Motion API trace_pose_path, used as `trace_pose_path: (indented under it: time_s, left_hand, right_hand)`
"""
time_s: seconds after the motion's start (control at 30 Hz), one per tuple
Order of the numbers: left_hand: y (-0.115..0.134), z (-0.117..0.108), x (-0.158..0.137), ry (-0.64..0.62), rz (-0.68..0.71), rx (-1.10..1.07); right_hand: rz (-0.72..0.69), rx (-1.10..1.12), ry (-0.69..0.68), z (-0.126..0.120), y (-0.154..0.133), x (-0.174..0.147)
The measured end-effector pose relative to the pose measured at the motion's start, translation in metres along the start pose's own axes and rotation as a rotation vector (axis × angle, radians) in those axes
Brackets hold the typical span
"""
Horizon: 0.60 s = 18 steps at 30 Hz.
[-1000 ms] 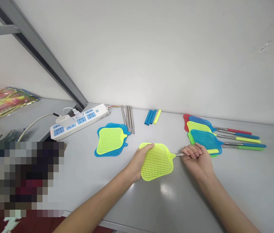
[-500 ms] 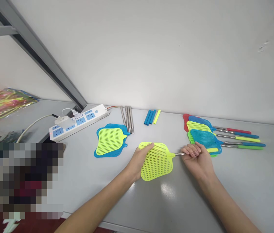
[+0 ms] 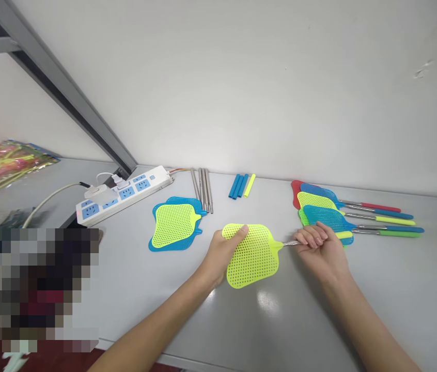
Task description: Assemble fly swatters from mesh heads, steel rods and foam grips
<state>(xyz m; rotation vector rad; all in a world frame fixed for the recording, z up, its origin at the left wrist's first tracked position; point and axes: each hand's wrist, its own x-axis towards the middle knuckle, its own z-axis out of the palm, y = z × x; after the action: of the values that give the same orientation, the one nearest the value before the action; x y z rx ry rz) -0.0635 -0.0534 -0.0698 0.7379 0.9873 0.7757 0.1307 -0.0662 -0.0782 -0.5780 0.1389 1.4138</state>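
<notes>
The rounded yellow-green swatter head (image 3: 254,261) looks like smooth, matt plastic pierced with small holes; the thin silver shaft (image 3: 290,243) joined to it is shiny metal. Left of that head, the long white power strip (image 3: 126,196) appears to be hard, smooth plastic. Behind the head, the slim silver rods (image 3: 205,191) look like polished metal. Beneath it, the grey counter (image 3: 211,336) is smooth and glossy.

Pretty plain setup tbh: off-white wall (image 3: 218,98) with a little scuff (image 3: 423,70) on the right, gray tabletop (image 3: 404,289) pushed up near it, gray metal post (image 3: 69,90) slanting down the left, dark red floor (image 3: 56,362) below, overhead-ish glare (image 3: 268,302) bouncing off the surface.
</notes>
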Motion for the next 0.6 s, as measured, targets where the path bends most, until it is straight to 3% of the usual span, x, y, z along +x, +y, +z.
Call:
trace_pose_path:
  time_s: [0.27, 0.43, 0.5, 0.6]
  left_hand:
    - [0.000, 0.009, -0.006, -0.063, 0.013, 0.047]
    - [0.002, 0.007, -0.004, -0.103, 0.112, 0.142]
    - [0.005, 0.005, -0.002, -0.056, 0.195, 0.247]
    - [0.007, 0.006, -0.002, 0.127, 0.387, 0.473]
  right_hand:
    - [-0.017, -0.064, 0.017, -0.002, -0.016, 0.003]
    - [-0.012, -0.015, 0.089, -0.002, -0.025, 0.005]
    - [-0.052, 0.002, 0.096, -0.003, -0.030, 0.006]
    - [-0.144, 0.012, 0.068, -0.003, -0.035, 0.007]
